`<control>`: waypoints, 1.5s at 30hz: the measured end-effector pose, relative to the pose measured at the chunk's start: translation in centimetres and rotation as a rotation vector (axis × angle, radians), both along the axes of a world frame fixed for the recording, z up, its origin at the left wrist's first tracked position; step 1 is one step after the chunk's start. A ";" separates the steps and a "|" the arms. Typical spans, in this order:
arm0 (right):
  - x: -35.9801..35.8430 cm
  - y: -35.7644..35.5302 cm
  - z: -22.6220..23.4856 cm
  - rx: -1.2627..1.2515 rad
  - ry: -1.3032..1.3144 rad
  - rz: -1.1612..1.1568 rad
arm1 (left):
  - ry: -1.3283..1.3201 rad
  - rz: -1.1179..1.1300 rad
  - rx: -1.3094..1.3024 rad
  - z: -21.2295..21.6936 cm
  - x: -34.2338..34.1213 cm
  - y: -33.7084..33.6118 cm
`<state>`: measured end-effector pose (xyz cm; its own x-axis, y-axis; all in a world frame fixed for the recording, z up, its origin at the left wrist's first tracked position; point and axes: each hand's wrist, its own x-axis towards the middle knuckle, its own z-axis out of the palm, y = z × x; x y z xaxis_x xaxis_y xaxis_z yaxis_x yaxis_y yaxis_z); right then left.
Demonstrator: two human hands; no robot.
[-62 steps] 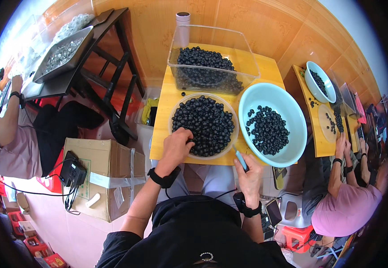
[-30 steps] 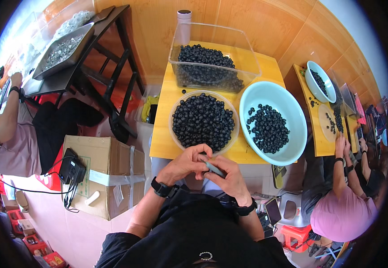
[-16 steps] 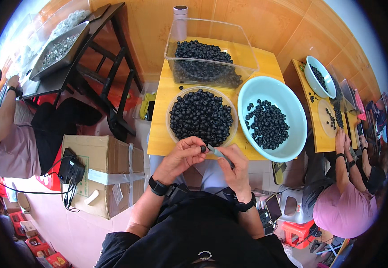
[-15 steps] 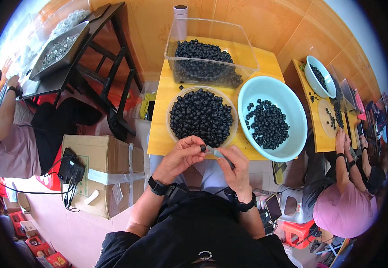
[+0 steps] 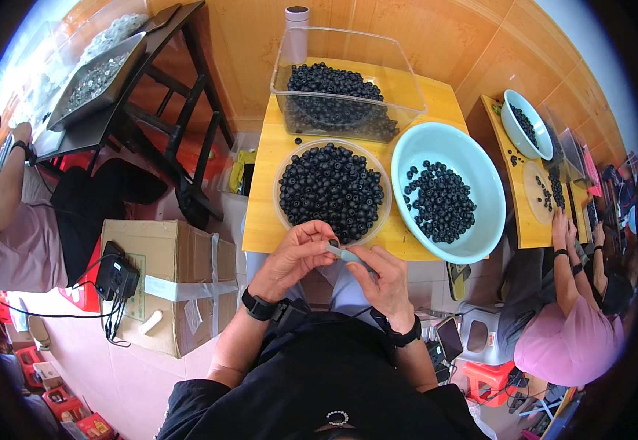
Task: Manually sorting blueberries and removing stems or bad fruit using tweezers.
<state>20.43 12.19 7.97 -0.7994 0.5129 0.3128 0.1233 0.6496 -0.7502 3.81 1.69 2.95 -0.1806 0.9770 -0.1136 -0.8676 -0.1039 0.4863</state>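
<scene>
My left hand (image 5: 297, 258) pinches a small black round piece (image 5: 333, 243) at its fingertips, right against the tip of a small light-blue tool (image 5: 350, 255). My right hand (image 5: 386, 281) grips that tool. Both hands meet just in front of the near edge of the yellow table (image 5: 264, 220). Right behind them stands a clear round dish (image 5: 331, 192) heaped with the same black pieces. To its right a light-blue bowl (image 5: 473, 172) holds fewer of them. A clear rectangular tub (image 5: 344, 88) with many more stands at the back.
A taped cardboard box (image 5: 176, 282) with a black device and cable on it stands at my left. A dark frame table (image 5: 124, 103) with a tray of grey parts is further left. Other people sit at the left and at a second yellow table (image 5: 524, 183) on the right.
My left hand has come off the dish of black pieces and my right hand has left the bowl's side. They now meet at the table edge, piece against tool.
</scene>
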 end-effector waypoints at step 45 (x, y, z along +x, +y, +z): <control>1.2 2.0 -0.7 -0.419 0.067 -0.283 | 0.476 -0.014 -0.330 0.0 -0.9 0.3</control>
